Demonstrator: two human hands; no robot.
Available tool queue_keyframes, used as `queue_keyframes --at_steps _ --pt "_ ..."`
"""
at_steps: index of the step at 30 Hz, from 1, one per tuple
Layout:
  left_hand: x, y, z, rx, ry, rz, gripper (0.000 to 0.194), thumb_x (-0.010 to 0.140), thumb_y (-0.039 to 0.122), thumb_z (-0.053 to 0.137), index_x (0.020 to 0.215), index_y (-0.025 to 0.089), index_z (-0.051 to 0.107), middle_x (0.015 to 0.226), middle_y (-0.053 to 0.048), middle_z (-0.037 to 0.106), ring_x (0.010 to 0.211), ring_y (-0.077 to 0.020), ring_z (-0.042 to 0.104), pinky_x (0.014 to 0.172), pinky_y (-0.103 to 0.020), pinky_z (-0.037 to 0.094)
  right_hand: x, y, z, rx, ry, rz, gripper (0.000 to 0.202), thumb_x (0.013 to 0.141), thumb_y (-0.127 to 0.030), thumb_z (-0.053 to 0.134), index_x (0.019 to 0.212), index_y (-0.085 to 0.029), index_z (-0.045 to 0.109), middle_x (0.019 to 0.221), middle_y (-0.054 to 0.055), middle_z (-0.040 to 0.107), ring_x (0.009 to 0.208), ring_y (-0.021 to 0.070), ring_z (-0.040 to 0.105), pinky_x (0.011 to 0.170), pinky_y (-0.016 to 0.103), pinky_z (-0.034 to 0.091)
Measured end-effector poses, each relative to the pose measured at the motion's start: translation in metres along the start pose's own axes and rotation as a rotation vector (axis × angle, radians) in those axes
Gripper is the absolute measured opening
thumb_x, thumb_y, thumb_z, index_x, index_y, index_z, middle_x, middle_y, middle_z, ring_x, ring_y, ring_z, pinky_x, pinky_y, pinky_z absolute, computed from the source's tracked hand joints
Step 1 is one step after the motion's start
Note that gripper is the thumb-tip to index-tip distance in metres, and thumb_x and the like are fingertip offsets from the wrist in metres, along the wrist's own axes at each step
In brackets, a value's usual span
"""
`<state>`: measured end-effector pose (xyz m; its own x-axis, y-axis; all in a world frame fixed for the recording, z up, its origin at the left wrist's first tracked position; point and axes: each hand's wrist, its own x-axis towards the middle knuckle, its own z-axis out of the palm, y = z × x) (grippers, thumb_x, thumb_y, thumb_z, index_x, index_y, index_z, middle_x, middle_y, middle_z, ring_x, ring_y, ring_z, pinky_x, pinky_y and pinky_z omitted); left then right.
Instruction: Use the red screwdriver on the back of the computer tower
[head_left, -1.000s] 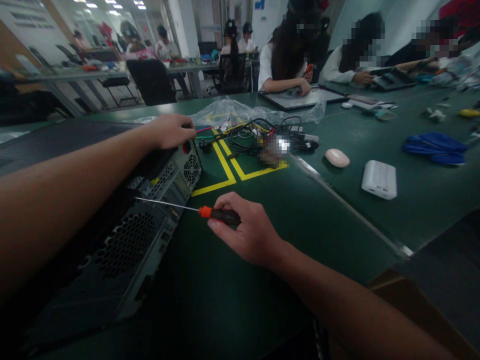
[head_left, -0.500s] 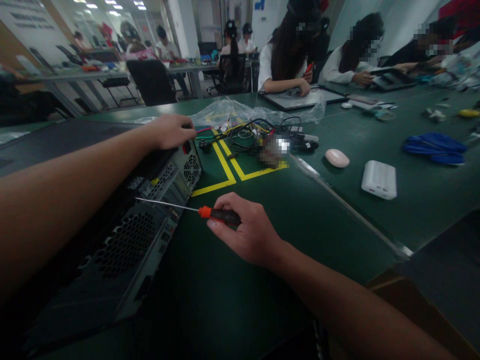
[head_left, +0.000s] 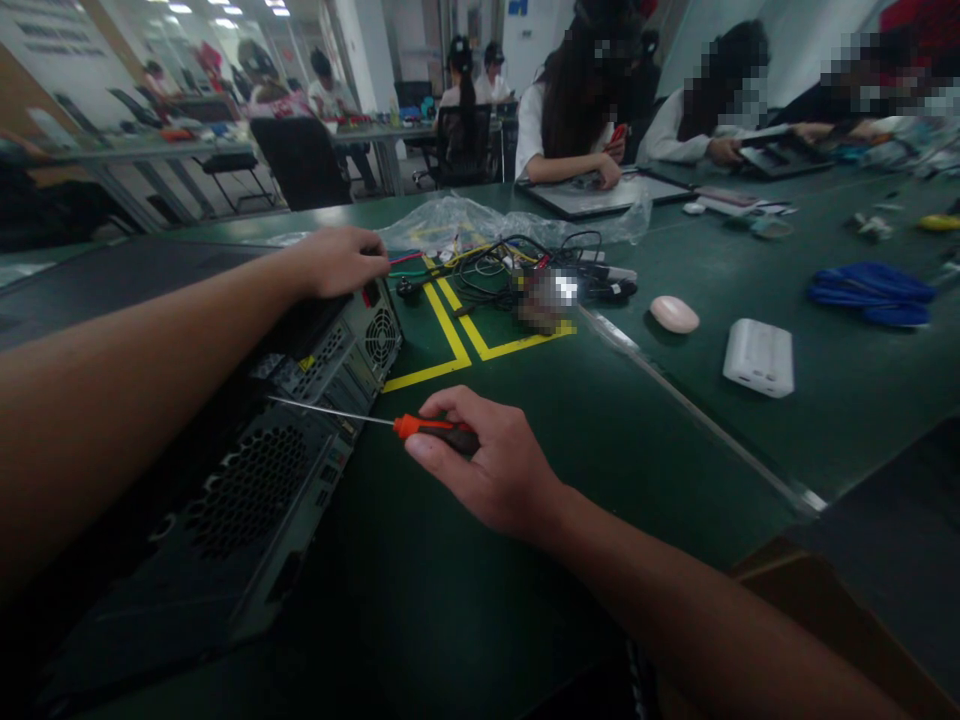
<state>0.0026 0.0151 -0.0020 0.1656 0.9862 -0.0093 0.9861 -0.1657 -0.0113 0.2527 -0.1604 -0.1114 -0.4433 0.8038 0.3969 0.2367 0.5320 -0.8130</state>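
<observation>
**Holding a screwdriver (head_left: 409,427) at a computer case (head_left: 274,490)**

Gripping the handle (head_left: 446,435) snugly in the right hand (head_left: 487,450) and pointing the shaft (head_left: 337,411) at the back panel; cannot tell if touching. Resting the left hand (head_left: 341,262) on the case's upper far corner, with fingertips hidden; cannot tell the grip. As for the case, lying between the near and far edges of the table (head_left: 540,600), left of yellow tape (head_left: 427,375).

Left forearm (head_left: 165,355) and right forearm (head_left: 667,590): bare along their full visible length, each tapering smoothly toward the hand. Left hand (head_left: 339,262) and right hand (head_left: 496,455): likewise bare; a rounded nail (head_left: 417,444) shows on the right thumb (head_left: 442,466).
</observation>
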Motion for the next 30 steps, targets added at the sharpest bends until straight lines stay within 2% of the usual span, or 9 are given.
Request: queue_keyframes --at_steps 3,7,10,15,23,30 --pt "0.0004 -0.0009 0.0003 0.015 -0.005 -0.008 0.064 0.104 0.048 0.038 0.141 0.011 0.076 0.139 -0.022 0.079 0.119 -0.0344 0.070 0.109 -0.045 0.053 -0.0011 0.0002 0.0009 0.001 -0.014 0.009 0.028 0.098 -0.046 0.081 0.107 -0.027 0.062 0.086 -0.005 0.067 0.073 0.0145 0.056 0.072 0.030 0.041" --pt "0.0017 -0.0047 0.0017 -0.029 0.022 0.006 0.063 0.100 0.050 0.044 0.137 0.012 0.079 0.135 -0.021 0.080 0.114 -0.0342 0.070 0.106 -0.046 0.053 -0.0009 0.0028 0.0006 -0.021 -0.019 -0.027 0.015 0.099 -0.034 0.073 0.103 -0.027 0.060 0.085 -0.005 0.066 0.070 0.0136 0.055 0.071 0.030 0.040" --pt "0.0026 -0.0070 0.0025 -0.052 0.049 0.019 0.059 0.097 0.051 0.048 0.132 0.017 0.081 0.131 -0.018 0.082 0.113 -0.0357 0.069 0.104 -0.048 0.053 -0.0002 0.0034 -0.0005 -0.025 -0.029 -0.040 0.014 0.101 -0.035 0.072 0.103 -0.026 0.061 0.086 -0.004 0.067 0.070 0.0139 0.056 0.071 0.029 0.040" --pt "0.0034 -0.0072 0.0033 -0.036 0.042 0.005 0.056 0.099 0.051 0.048 0.131 0.019 0.080 0.127 -0.013 0.083 0.108 -0.0311 0.068 0.101 -0.043 0.053 -0.0004 0.0043 -0.0008 -0.052 -0.021 -0.043 0.015 0.101 -0.036 0.075 0.105 -0.026 0.064 0.090 -0.003 0.071 0.072 0.0144 0.057 0.072 0.029 0.042" --pt "-0.0010 -0.0021 0.0006 -0.023 0.018 0.016 0.064 0.102 0.049 0.041 0.138 0.010 0.077 0.133 -0.021 0.078 0.111 -0.0321 0.067 0.102 -0.046 0.051 -0.0009 0.0047 -0.0012 -0.050 -0.032 -0.046 0.014 0.103 -0.036 0.074 0.106 -0.026 0.064 0.090 -0.003 0.070 0.072 0.0147 0.056 0.073 0.031 0.042" --pt "0.0041 -0.0088 0.0042 -0.035 0.036 0.010 0.054 0.101 0.049 0.045 0.131 0.019 0.078 0.127 -0.014 0.079 0.110 -0.0307 0.066 0.102 -0.045 0.051 -0.0009 0.0050 -0.0010 -0.040 -0.028 -0.054 0.014 0.103 -0.036 0.074 0.106 -0.026 0.064 0.089 -0.003 0.071 0.071 0.0141 0.056 0.072 0.030 0.042"
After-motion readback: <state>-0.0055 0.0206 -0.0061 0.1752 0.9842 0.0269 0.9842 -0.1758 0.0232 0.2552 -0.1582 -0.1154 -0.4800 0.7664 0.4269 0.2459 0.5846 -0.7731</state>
